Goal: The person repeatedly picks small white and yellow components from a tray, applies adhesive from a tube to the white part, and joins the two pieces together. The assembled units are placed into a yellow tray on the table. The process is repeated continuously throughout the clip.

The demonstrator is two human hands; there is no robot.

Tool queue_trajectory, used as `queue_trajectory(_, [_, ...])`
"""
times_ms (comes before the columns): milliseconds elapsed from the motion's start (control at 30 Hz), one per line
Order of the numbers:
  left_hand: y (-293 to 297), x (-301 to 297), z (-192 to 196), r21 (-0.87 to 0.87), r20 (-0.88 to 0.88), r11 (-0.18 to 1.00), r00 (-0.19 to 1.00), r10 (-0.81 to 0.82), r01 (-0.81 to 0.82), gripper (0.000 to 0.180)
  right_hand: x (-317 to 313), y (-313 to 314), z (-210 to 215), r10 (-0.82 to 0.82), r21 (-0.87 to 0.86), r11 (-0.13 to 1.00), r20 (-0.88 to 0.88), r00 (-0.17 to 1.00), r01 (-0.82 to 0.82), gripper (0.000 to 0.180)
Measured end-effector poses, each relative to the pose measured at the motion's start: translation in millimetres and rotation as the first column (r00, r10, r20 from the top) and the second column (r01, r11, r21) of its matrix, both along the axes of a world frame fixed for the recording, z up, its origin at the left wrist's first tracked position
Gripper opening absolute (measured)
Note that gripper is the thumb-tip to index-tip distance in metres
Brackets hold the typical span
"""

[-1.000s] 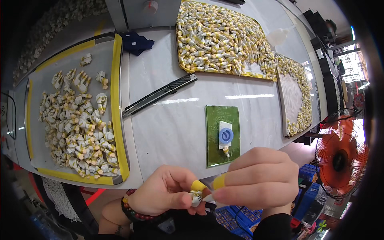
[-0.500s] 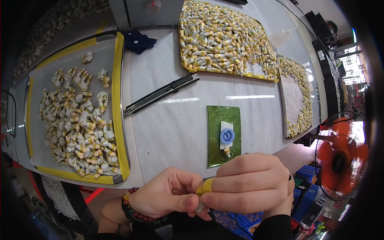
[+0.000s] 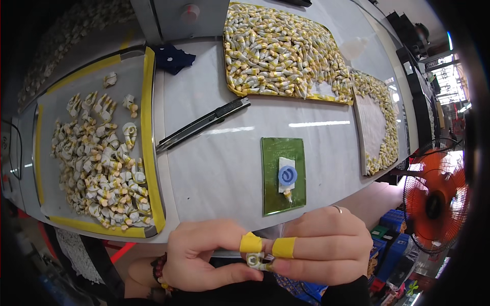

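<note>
Close to the table's near edge, my left hand and my right hand meet around a small white piece with a ring-shaped hollow. The left thumb and index finger pinch its left side. A narrower yellowish part of the same piece runs to my right thumb and fingertips, which are closed on it and partly hide it. Yellow tape wraps a finger of each hand. Beyond them lies a green rectangular mat, bearing a blue round part on a white pad and a small yellow-tipped piece.
At left, a yellow-taped tray holds piled white-and-yellow pieces. A black utility knife lies beside it, below a dark blue cloth. Two trays of small tapered pieces stand at the back and right. An orange fan stands right of the table.
My hands have shifted slightly and the left one has turned, bringing its taped index finger into sight. The white piece between them, mostly covered before, now shows its hollow.
</note>
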State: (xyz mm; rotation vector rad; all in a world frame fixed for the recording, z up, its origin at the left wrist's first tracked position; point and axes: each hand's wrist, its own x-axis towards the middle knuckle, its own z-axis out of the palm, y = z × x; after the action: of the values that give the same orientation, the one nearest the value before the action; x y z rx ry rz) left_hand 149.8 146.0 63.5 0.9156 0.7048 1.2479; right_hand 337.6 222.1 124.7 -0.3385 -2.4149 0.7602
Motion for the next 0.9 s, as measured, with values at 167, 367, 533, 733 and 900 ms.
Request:
queue_trajectory(167, [4, -1, 0, 0.050, -0.124, 0.999, 0.992, -0.006, 0.013, 0.028, 1, 1, -8, 0.029, 0.063, 0.998, -0.060, 0.998, -0.025, 0.013])
queue_trajectory(367, [-4, 2, 1, -0.040, -0.002, 0.999, 1.000, 0.010, -0.010, 0.026, 29, 21, 8, -0.069, 0.225, 0.970, -0.114, 0.991, 0.093, 0.018])
queue_trajectory(533, [-10, -3, -13, -0.283, 0.308, 0.953, 0.951, -0.020, 0.111, 0.028, 134, 62, 37, -0.871, 0.448, 0.456, 0.047, 0.490, 0.769, 0.011])
queue_trajectory(733, [-11, -4, -13, -0.329, 0.443, 0.941, 0.893, 0.080, 0.078, 0.035, 231, 91, -26, -0.784, 0.276, 0.485, 0.559, 0.272, 0.830, 0.013])
queue_trajectory(900, [-8, -6, -14, -0.310, 0.422, 0.944, 0.906, 0.033, 0.110, 0.034, 229, 85, -38, -0.830, 0.340, 0.496, 0.458, 0.320, 0.799, 0.010])
